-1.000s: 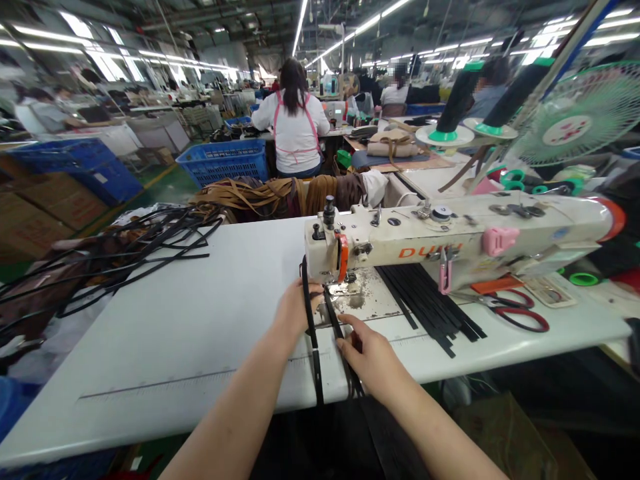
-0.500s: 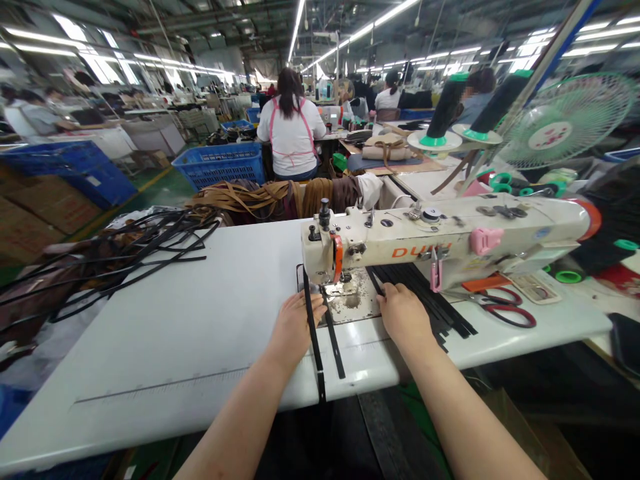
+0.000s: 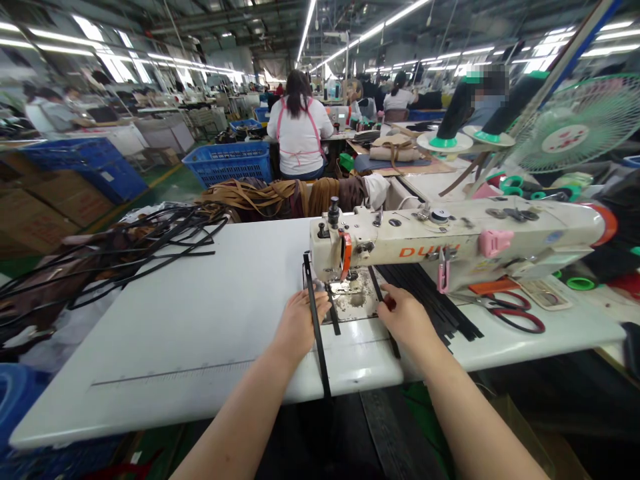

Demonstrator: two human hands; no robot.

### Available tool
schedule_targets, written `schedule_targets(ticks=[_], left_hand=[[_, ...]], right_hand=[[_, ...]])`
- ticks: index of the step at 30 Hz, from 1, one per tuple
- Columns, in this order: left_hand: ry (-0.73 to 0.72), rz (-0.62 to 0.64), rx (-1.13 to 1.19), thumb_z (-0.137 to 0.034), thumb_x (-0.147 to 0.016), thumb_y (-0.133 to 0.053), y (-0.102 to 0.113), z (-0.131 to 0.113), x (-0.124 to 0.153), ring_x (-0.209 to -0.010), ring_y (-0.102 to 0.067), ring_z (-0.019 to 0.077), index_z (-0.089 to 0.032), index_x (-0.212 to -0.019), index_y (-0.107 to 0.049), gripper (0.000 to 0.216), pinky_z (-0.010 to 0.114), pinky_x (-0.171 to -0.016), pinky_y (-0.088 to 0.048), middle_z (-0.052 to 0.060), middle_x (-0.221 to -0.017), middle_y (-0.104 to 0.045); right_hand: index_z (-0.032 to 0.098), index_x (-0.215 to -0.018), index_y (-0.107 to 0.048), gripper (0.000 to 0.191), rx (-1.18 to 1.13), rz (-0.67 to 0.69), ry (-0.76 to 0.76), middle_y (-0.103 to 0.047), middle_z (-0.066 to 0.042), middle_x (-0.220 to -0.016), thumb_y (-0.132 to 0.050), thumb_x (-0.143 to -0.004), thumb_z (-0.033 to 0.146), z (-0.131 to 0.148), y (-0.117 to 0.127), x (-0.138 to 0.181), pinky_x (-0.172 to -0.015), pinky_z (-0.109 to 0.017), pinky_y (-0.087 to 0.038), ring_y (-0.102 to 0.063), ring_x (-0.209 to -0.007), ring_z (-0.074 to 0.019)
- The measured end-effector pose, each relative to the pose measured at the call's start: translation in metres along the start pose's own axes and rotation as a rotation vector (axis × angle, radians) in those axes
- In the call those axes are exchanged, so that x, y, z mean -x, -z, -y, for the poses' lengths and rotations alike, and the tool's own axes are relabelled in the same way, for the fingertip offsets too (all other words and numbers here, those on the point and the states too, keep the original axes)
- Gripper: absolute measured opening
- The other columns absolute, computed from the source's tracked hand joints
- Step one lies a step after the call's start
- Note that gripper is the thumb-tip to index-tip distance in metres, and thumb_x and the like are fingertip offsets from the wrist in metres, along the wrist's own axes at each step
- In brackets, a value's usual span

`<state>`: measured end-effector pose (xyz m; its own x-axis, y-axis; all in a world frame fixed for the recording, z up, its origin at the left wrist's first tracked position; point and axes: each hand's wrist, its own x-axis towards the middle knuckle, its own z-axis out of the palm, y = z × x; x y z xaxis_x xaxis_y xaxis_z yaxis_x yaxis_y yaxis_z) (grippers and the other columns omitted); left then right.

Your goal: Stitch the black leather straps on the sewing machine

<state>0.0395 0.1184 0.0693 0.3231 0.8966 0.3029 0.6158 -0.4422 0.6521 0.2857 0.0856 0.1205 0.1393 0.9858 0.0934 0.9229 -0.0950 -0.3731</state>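
Note:
My left hand is at the left of the needle area, fingers together and closed. A long black strap crosses over its fingers and hangs past the table's front edge. A shorter black strap lies under the needle area of the sewing machine, beside my left fingertips. My right hand is right of the metal plate, thumb and fingertips closed on another black strap. That strap's near end shows below the hand. More black straps lie in a bundle under the machine arm.
Red-handled scissors and a small tray lie right of the straps. Black straps spill over the white table's left side. Thread cones and a fan stand behind the machine. A person sits ahead.
The strap at the needle has moved away from me, its near end now shorter. My right hand's strap now reaches toward the table's front edge. The whole view has shifted slightly.

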Motion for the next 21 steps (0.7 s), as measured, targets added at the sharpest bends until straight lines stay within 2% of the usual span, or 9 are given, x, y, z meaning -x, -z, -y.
schedule_targets(ticks=[4,6,8,9,11,13,15,17,21], left_hand=[[-0.016,-0.013,0.006,-0.031,-0.106,-0.053,0.001,-0.003,0.001,-0.132,-0.063,0.0278,-0.024,-0.114,-0.077,0.027,0.051,-0.119,-0.045,0.006,-0.125,-0.076],[-0.033,-0.015,-0.005,-0.028,-0.105,-0.055,0.0,-0.003,0.001,-0.132,-0.063,0.0277,-0.024,-0.113,-0.077,0.025,0.051,-0.119,-0.046,0.006,-0.124,-0.077],[-0.046,-0.019,-0.036,-0.024,-0.103,-0.058,-0.001,-0.001,0.001,-0.13,-0.064,0.0283,-0.023,-0.112,-0.078,0.023,0.052,-0.118,-0.046,0.006,-0.122,-0.078],[-0.059,-0.023,-0.051,-0.022,-0.101,-0.059,-0.002,0.0,0.001,-0.13,-0.065,0.0286,-0.023,-0.112,-0.078,0.022,0.053,-0.118,-0.046,0.006,-0.122,-0.078],[-0.092,-0.029,-0.069,-0.017,-0.098,-0.061,-0.003,0.002,0.001,-0.128,-0.066,0.0285,-0.024,-0.114,-0.078,0.024,0.053,-0.118,-0.047,0.007,-0.123,-0.077],[-0.119,-0.045,-0.068,-0.014,-0.096,-0.062,-0.003,0.003,0.002,-0.127,-0.067,0.0281,-0.024,-0.115,-0.078,0.027,0.052,-0.117,-0.049,0.007,-0.123,-0.077],[-0.133,-0.062,-0.064,-0.013,-0.094,-0.062,-0.003,0.003,0.002,-0.126,-0.067,0.0278,-0.024,-0.115,-0.078,0.028,0.051,-0.116,-0.051,0.007,-0.122,-0.077],[-0.141,-0.061,-0.073,-0.012,-0.094,-0.061,-0.003,0.003,0.003,-0.126,-0.067,0.0276,-0.023,-0.115,-0.077,0.029,0.051,-0.115,-0.051,0.006,-0.122,-0.077],[-0.111,-0.042,-0.111,-0.014,-0.097,-0.061,-0.002,-0.002,0.002,-0.131,-0.063,0.0272,-0.025,-0.115,-0.077,0.026,0.05,-0.118,-0.047,0.005,-0.124,-0.076]], right_hand=[[0.016,-0.111,-0.071,0.041,-0.675,0.241,-0.183,-0.064,0.003,-0.067,-0.054,-0.074,0.023,0.004,0.008,0.024,-0.059,-0.029,-0.048,-0.059,-0.057,-0.0161],[0.019,-0.097,-0.069,0.029,-0.893,0.332,-0.252,-0.064,0.003,-0.064,-0.057,-0.071,0.025,0.008,0.011,0.037,-0.053,-0.027,-0.044,-0.055,-0.052,-0.0144],[0.02,-0.083,-0.066,0.014,-1.028,0.362,-0.293,-0.064,0.002,-0.063,-0.061,-0.075,0.031,0.011,0.014,0.048,-0.051,-0.026,-0.041,-0.051,-0.052,-0.0128],[0.02,-0.079,-0.065,0.017,-1.077,0.365,-0.313,-0.063,0.001,-0.063,-0.063,-0.08,0.037,0.012,0.015,0.053,-0.05,-0.025,-0.039,-0.051,-0.052,-0.0125],[0.018,-0.073,-0.065,0.037,-1.137,0.371,-0.351,-0.063,-0.001,-0.064,-0.062,-0.087,0.052,0.012,0.016,0.059,-0.049,-0.024,-0.037,-0.05,-0.054,-0.0121],[0.016,-0.071,-0.068,0.048,-1.147,0.375,-0.361,-0.062,-0.002,-0.065,-0.062,-0.089,0.061,0.01,0.015,0.064,-0.05,-0.024,-0.036,-0.049,-0.056,-0.0118],[0.014,-0.076,-0.074,0.048,-1.121,0.371,-0.363,-0.061,-0.002,-0.067,-0.067,-0.086,0.061,0.006,0.014,0.066,-0.051,-0.024,-0.036,-0.048,-0.058,-0.0113],[0.015,-0.091,-0.079,0.042,-1.093,0.357,-0.371,-0.059,0.0,-0.067,-0.074,-0.081,0.056,0.002,0.012,0.068,-0.051,-0.023,-0.036,-0.048,-0.06,-0.0114],[0.021,-0.115,-0.075,0.047,-1.09,0.331,-0.363,-0.051,0.005,-0.069,-0.08,-0.075,0.043,0.002,0.008,0.073,-0.049,-0.022,-0.04,-0.047,-0.062,-0.0122]])
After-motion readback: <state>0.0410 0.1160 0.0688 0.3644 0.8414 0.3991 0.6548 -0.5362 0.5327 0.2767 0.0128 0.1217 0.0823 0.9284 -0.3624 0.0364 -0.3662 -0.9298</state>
